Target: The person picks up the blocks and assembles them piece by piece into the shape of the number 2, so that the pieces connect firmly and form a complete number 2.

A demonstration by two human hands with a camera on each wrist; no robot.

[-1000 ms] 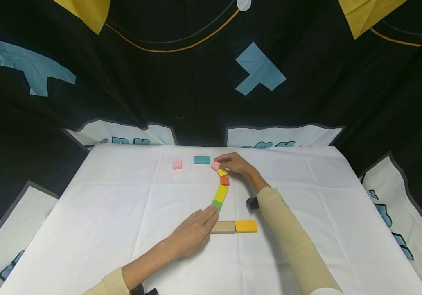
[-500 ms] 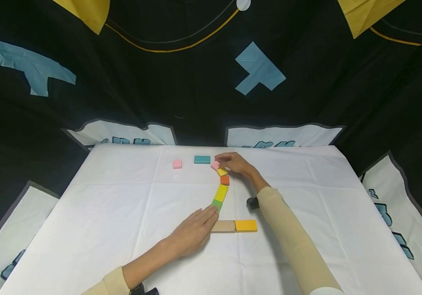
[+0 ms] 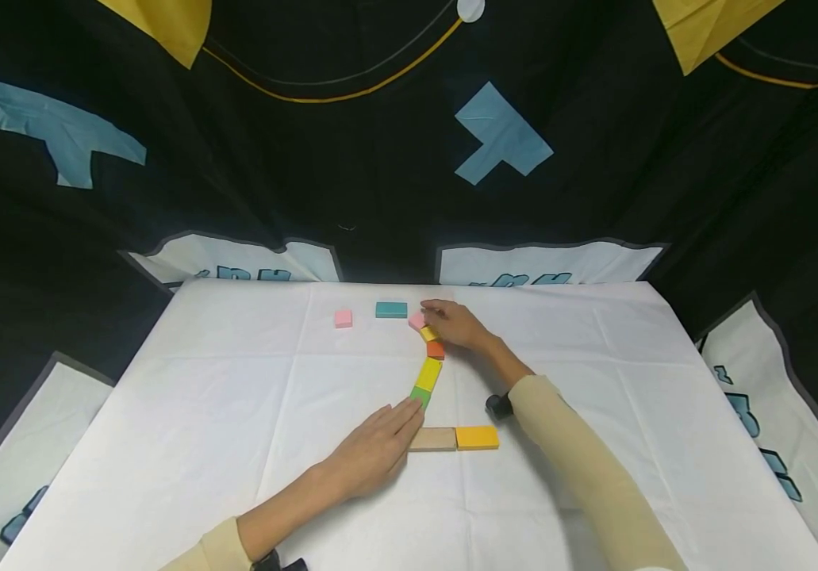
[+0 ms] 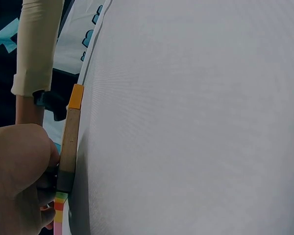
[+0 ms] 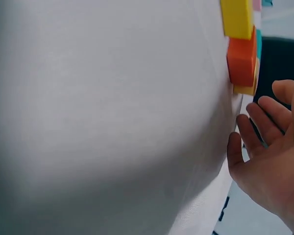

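Observation:
A curved line of toy blocks runs up the table: a green block (image 3: 420, 395), a long yellow block (image 3: 428, 373), an orange-red block (image 3: 435, 350), a small yellow block (image 3: 429, 334) and a pink block (image 3: 416, 320). My left hand (image 3: 373, 448) lies with outstretched fingers over the line's near end, fingertips at the green block. It partly covers a tan wooden block (image 3: 433, 439), whose right end meets an amber block (image 3: 477, 438). Beside the pink and small yellow blocks is my right hand (image 3: 455, 323). In the right wrist view its fingers (image 5: 267, 120) are spread loosely, holding nothing.
Toward the back edge of the white-covered table (image 3: 166, 444) lie a teal block (image 3: 391, 310) and a second pink block (image 3: 343, 319). A black patterned curtain (image 3: 380, 190) hangs behind. A dark wrist camera (image 3: 498, 407) sits under the right sleeve.
My right hand has let go of the pink block and drawn slightly right, its forearm shifting right too. My left hand and the blocks stay where they were.

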